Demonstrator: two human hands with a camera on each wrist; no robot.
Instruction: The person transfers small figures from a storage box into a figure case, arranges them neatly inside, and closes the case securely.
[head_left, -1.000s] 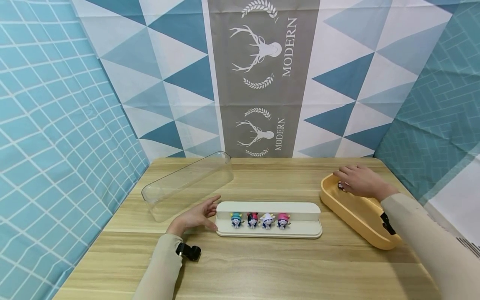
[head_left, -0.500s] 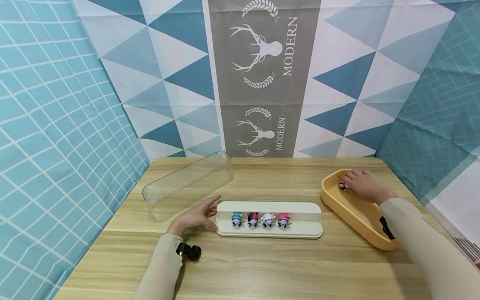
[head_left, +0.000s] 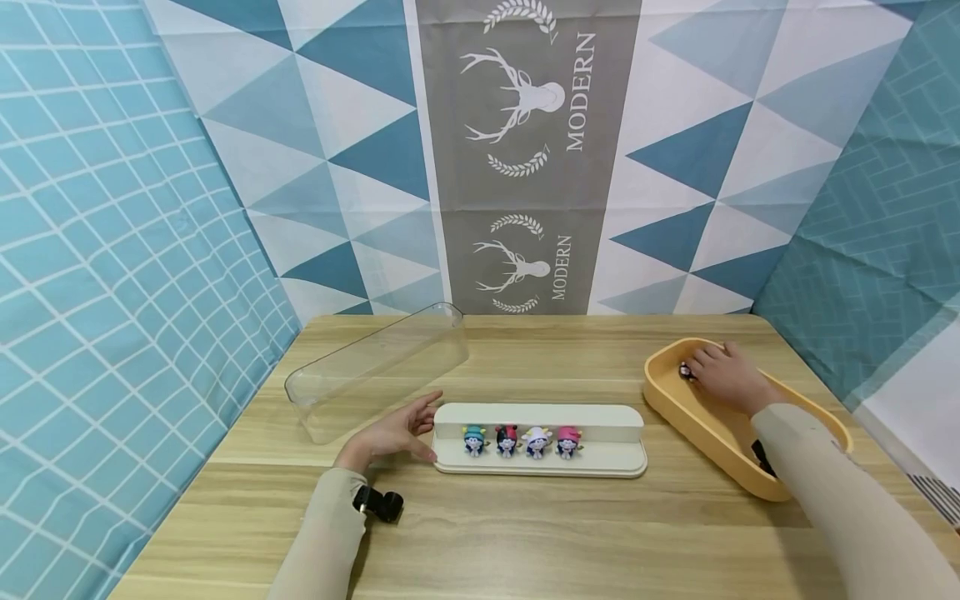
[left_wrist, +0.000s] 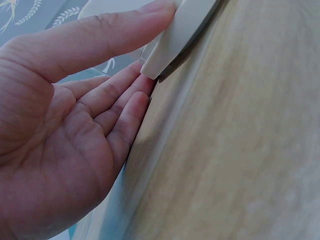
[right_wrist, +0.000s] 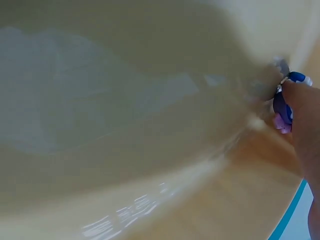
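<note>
My left hand (head_left: 397, 429) rests at the left end of a cream display stand (head_left: 600, 460), thumb on its edge and fingers loosely extended past its corner in the left wrist view. A row of several small figurines sits on the stand, wearing teal (head_left: 473, 440), red-and-black (head_left: 506, 440), white (head_left: 536, 442) and pink (head_left: 567, 442) hats. At the right, my right hand (head_left: 727, 379) reaches into an orange tray (head_left: 656, 392) and pinches a small dark figurine (head_left: 686, 372) near its far end. In the right wrist view, the figurine (right_wrist: 283, 106) shows blue and pink parts beside the thumb.
A clear plastic cover (head_left: 375, 371) lies at an angle behind my left hand. Patterned cloth hangs at the back of the wooden table (head_left: 525, 542) and along both sides.
My right hand has lowered slightly and shifted a little right within the tray, its fingers settling around the figurine. The left hand and the stand stay where they were.
</note>
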